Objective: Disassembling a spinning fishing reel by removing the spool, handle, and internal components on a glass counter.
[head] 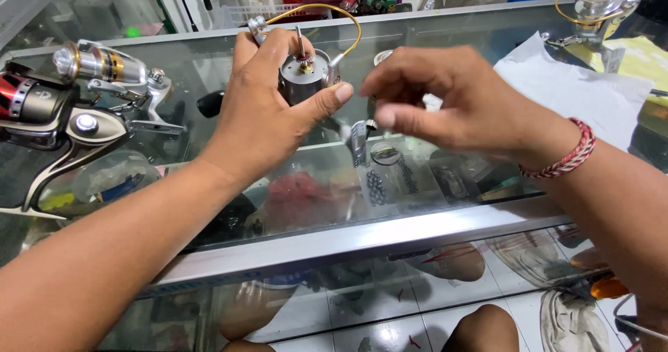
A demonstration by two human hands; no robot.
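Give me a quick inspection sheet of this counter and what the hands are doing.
Surface: glass display counter, goods visible beneath.
Job's things: fishing reel body with gold bail wire, held upright.
Clutter: spinning reel at left, another reel far right, white paper.
Grips: left hand clasps the reel body; right hand beside it, fingers pinched, contents unclear.
Cables: nothing seen.
Surroundings: tiled floor below.

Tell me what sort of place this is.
Probably a fishing tackle shop or repair counter: a glass display counter, fishing reels lying on it, and the left hand holding a reel body.
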